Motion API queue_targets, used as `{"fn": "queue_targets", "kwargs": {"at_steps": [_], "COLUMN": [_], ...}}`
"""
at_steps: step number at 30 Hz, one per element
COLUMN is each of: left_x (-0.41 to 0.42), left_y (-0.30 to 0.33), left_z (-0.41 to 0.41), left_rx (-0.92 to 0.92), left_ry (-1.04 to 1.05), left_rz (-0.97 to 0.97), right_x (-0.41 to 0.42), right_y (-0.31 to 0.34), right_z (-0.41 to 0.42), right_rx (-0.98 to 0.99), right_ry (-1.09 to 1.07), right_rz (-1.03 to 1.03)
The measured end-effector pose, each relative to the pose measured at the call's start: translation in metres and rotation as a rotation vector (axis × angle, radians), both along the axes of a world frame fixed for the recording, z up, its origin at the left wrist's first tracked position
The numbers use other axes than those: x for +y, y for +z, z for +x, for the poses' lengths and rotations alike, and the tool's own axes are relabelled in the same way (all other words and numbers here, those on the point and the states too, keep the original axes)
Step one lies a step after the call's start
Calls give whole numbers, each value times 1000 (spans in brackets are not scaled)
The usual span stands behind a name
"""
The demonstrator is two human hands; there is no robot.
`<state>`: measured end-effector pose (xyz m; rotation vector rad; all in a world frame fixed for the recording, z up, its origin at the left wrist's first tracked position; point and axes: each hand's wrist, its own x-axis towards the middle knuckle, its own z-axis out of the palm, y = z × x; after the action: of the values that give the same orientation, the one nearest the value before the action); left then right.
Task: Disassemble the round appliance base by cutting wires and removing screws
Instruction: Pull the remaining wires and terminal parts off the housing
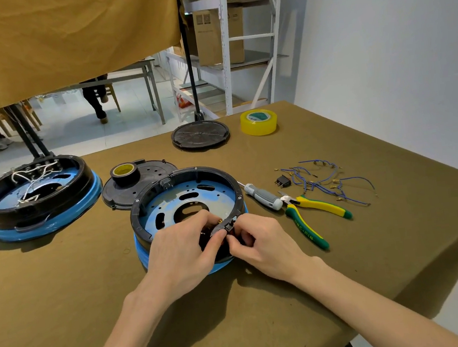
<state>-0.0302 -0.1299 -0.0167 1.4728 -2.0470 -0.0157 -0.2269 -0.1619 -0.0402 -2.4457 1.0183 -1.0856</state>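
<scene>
The near rim of the round base is occupied by both hands. At three o'clock, passage is blocked by a screwdriver, pliers and cut wires. At eleven o'clock a black cover touches it. Bare table cloth lies open at eight o'clock.

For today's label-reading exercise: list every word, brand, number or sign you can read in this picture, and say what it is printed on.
"ING-DIN" or similar, yellow letters on the green pliers handle; the first letters are unclear.
Green printing on the core of the yellow tape roll: too small to read.
Printed marks on the cardboard boxes on the shelf: too blurred to read.
Nothing else carries readable text.
</scene>
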Motion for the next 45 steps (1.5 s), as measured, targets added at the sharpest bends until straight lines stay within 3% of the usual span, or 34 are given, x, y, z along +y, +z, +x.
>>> {"fn": "queue_targets", "kwargs": {"at_steps": [6, 13, 28, 36, 41, 45], "left_x": [0, 1, 0, 3, 5, 5], "left_y": [4, 1, 2, 5, 8, 9], "left_z": [3, 1, 1, 4, 1, 2], "left_rx": [22, -38, -17, -2, -87, -80], "left_ry": [-18, -4, -22, -61, -47, -61], "left_rz": [30, -22, -18, -5, -4, 11], "right_x": [1, 2, 5, 11, 3, -4], "right_y": [-3, 3, 2, 3, 31, 49], "right_z": [-5, 5, 4, -7, -15, -18], "right_rx": [13, -10, -100, 25, -33, 177], "right_ry": [1, -14, -25, -72, -45, -4], "right_rz": [37, -63, 79, 155, 141, 39]}}
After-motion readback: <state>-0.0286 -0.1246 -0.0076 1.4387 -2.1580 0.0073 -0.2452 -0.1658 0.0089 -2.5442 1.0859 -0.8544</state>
